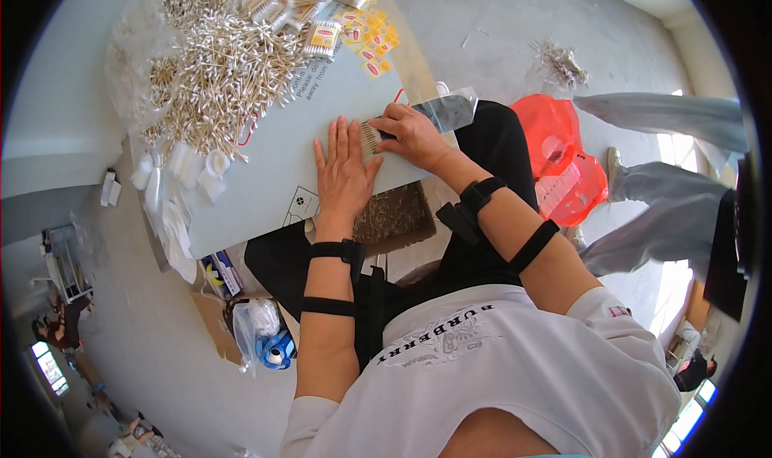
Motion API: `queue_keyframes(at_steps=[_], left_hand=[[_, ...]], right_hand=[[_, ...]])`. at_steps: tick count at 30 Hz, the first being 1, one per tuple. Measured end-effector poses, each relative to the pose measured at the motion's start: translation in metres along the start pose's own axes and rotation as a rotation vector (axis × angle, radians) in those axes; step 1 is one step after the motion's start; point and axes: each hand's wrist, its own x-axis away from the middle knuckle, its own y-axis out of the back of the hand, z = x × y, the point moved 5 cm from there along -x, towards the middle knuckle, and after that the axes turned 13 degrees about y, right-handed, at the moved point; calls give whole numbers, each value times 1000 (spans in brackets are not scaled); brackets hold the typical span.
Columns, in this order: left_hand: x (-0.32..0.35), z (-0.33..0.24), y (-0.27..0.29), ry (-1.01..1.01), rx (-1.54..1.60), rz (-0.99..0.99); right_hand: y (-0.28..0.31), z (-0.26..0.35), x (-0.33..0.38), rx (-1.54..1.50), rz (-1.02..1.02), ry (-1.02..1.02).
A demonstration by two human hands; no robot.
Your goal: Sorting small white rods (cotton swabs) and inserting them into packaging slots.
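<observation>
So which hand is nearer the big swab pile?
Left. The left hand is palm down on the table, below and right of the pile in the picture. The right hand is farther right, at the small swab row.

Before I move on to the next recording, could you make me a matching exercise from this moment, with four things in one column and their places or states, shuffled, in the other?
Column one
1. loose cotton swabs
2. yellow cards
3. red bag
4. left hand

Column two
A. palm down, fingers extended
B. to the right of the black trousers
C. heaped on the far left part of the table
D. scattered near the far edge, right of the heap

Right pairs: 1-C, 2-D, 3-B, 4-A.
</observation>
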Motion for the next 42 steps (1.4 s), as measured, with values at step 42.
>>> queue_keyframes(at_steps=[42], left_hand=[[-10, -86, -38, 14, 38, 8]], right_hand=[[61, -49, 29, 207, 70, -526]])
